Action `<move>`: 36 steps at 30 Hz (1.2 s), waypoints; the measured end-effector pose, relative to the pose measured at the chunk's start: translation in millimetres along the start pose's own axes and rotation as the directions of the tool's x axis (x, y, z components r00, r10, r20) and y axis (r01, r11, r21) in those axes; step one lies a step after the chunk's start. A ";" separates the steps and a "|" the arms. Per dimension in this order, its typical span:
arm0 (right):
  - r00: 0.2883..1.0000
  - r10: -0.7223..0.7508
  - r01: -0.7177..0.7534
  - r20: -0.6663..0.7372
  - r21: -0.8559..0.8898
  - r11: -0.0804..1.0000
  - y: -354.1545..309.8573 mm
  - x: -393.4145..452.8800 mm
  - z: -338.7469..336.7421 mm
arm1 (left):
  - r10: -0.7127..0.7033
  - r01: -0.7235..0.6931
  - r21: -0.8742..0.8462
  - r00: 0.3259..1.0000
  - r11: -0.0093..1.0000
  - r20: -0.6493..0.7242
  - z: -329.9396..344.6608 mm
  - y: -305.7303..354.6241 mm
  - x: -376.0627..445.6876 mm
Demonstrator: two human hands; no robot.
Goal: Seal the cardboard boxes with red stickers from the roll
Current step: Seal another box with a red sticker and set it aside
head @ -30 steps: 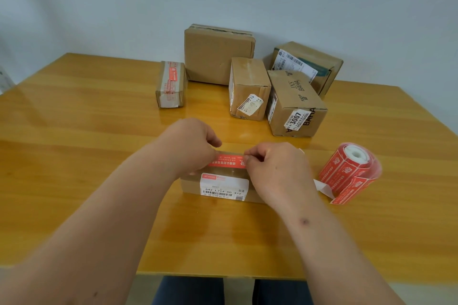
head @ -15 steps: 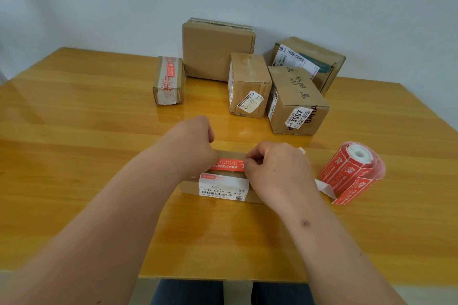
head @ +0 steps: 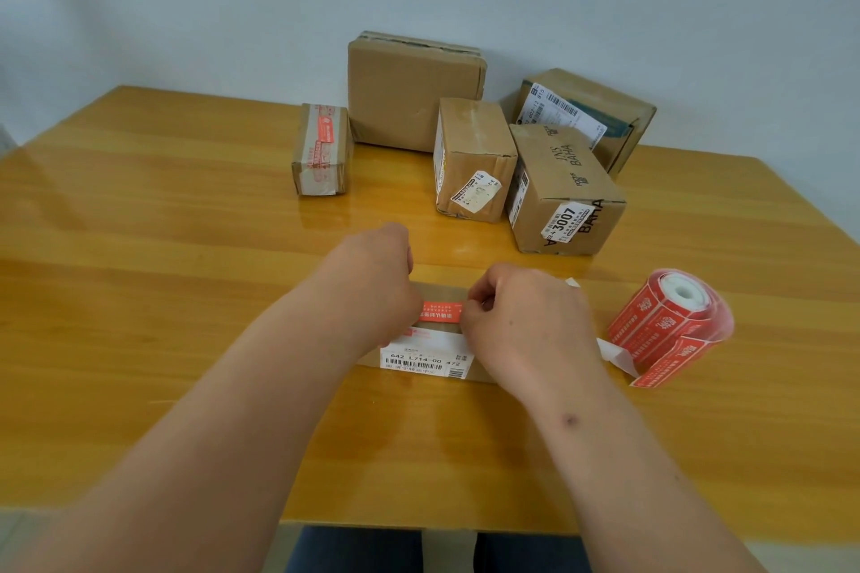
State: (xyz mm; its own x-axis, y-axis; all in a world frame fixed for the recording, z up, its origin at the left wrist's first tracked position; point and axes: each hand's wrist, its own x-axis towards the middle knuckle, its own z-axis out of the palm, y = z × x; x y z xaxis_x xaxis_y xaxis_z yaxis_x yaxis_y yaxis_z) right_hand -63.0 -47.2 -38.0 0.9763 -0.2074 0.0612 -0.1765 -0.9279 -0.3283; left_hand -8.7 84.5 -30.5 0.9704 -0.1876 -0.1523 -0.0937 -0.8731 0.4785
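Observation:
A flat cardboard box [head: 435,293] with a white barcode label lies in front of me on the wooden table [head: 186,275]. A red sticker [head: 442,311] lies across its top. My left hand [head: 372,279] holds the sticker's left end with curled fingers. My right hand [head: 521,321] pinches its right end. Both hands cover most of the box. The roll of red stickers [head: 670,326] lies on its side to the right, with a loose white backing strip [head: 616,355] trailing from it.
Several cardboard boxes stand at the back: a small one with a red sticker [head: 321,149], a large plain one [head: 409,93], a narrow one [head: 472,158], a BAHA box [head: 563,191] and a labelled one [head: 586,116]. Wall behind them.
The sticker has come lower onto the box top. Both hands stayed at its ends, shifting only slightly.

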 end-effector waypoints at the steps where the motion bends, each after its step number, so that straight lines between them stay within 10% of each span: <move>1: 1.000 -0.002 0.002 0.000 -0.002 1.000 -0.2 0.4 -0.2 | 0.001 -0.001 -0.004 1.000 1.000 0.000 0.5 -0.2 0.1; 25: 0.993 0.060 -0.076 0.103 0.158 0.985 5.1 10.5 -17.6 | 0.033 -0.036 0.051 0.998 0.998 0.046 -8.3 -11.6 -4.3; 36: 0.988 -0.155 0.154 -0.003 -0.110 0.982 6.6 4.0 -7.0 | 0.023 -0.026 0.057 0.999 0.998 0.046 -5.2 -14.8 -3.2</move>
State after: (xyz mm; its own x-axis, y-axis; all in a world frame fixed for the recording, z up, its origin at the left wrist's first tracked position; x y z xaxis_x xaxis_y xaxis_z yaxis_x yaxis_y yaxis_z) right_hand -61.1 -56.3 -33.3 0.9916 -0.0620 0.1137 -0.0371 -0.9771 -0.2094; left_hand -9.3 100.3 -32.6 0.9565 -0.2287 -0.1810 -0.1314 -0.8920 0.4324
